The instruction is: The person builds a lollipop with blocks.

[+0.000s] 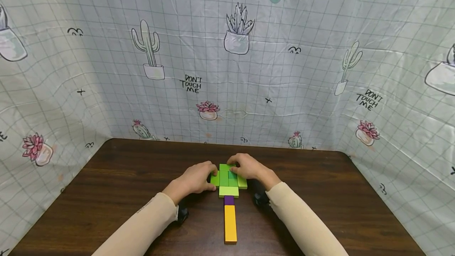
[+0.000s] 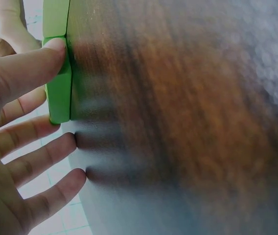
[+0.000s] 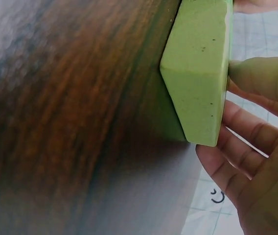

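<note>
Several green blocks lie flat together on the table, with a light green block (image 1: 228, 192) along their near side. My left hand (image 1: 194, 177) holds the green block (image 1: 215, 180) at the left edge, thumb at its near end and index finger at its far end. In the left wrist view, its other fingers spread beyond the green block (image 2: 59, 100). My right hand (image 1: 249, 166) pinches the back green block (image 1: 224, 167), its thumb over the blocks and its fingers at the far side. The right wrist view shows a light green block (image 3: 197, 73) beside that hand.
A purple block (image 1: 229, 200) and a long yellow block (image 1: 230, 224) run in line toward me from the green ones. The dark wooden table (image 1: 135, 181) ends at a patterned curtain (image 1: 227, 70) behind and at both sides. Dark wrist devices sit under both sleeves.
</note>
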Demonstrator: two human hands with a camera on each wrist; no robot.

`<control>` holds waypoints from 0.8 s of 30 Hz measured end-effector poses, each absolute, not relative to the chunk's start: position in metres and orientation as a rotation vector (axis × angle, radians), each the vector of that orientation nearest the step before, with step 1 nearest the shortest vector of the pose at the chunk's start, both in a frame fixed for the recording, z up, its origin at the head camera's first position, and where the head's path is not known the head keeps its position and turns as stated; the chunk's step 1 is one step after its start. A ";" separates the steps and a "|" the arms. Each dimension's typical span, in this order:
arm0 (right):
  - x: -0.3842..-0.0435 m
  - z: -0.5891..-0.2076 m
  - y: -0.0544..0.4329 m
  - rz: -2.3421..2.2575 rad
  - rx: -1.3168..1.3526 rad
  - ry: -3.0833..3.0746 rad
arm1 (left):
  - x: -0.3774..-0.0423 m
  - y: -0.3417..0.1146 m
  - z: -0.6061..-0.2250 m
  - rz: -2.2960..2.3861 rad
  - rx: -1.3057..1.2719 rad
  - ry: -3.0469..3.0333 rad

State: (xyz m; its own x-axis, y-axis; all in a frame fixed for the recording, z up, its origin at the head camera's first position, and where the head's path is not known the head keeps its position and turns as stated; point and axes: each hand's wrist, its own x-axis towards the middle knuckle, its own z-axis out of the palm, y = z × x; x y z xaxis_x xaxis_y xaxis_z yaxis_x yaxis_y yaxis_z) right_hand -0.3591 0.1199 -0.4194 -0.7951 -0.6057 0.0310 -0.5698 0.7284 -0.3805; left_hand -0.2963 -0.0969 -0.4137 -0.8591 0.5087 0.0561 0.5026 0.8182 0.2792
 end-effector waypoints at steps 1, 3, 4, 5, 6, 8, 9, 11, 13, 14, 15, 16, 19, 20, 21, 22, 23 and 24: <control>-0.359 -0.419 0.120 -0.574 -0.961 2.830 | -0.296 -0.097 -0.414 0.447 0.829 2.976; -0.359 -0.419 0.120 -0.576 -0.948 2.828 | -0.297 -0.097 -0.414 0.449 0.836 2.976; -0.359 -0.419 0.120 -0.578 -0.942 2.826 | -0.296 -0.097 -0.414 0.447 0.838 2.975; -0.358 -0.419 0.120 -0.579 -0.936 2.825 | -0.297 -0.097 -0.414 0.444 0.841 2.975; -0.358 -0.419 0.120 -0.585 -0.936 2.824 | -0.296 -0.097 -0.414 0.445 0.845 2.973; -0.358 -0.419 0.121 -0.595 -0.932 2.821 | -0.296 -0.096 -0.414 0.445 0.853 2.967; -0.358 -0.419 0.122 -0.601 -0.930 2.821 | -0.295 -0.096 -0.414 0.445 0.855 2.963; -0.357 -0.418 0.124 -0.622 -0.922 2.820 | -0.295 -0.096 -0.414 0.444 0.863 2.958; -0.357 -0.417 0.127 -0.638 -0.916 2.824 | -0.294 -0.096 -0.414 0.437 0.863 2.955; -0.356 -0.416 0.129 -0.645 -0.916 2.828 | -0.294 -0.097 -0.414 0.434 0.862 2.955; -0.356 -0.415 0.131 -0.652 -0.918 2.832 | -0.294 -0.097 -0.414 0.427 0.860 2.956; -0.355 -0.414 0.133 -0.661 -0.917 2.834 | -0.294 -0.097 -0.414 0.421 0.864 2.956; -0.353 -0.412 0.141 -0.674 -0.916 2.848 | -0.293 -0.099 -0.413 0.411 0.863 2.952; -0.351 -0.412 0.144 -0.687 -0.910 2.849 | -0.293 -0.099 -0.413 0.418 0.860 2.947; -0.349 -0.412 0.147 -0.706 -0.905 2.848 | -0.293 -0.100 -0.413 0.427 0.857 2.940; -0.347 -0.411 0.150 -0.724 -0.897 2.846 | -0.292 -0.101 -0.413 0.442 0.852 2.933; -0.345 -0.411 0.154 -0.739 -0.894 2.845 | -0.291 -0.102 -0.412 0.461 0.843 2.925; -0.343 -0.410 0.157 -0.756 -0.894 2.844 | -0.291 -0.104 -0.412 0.487 0.839 2.915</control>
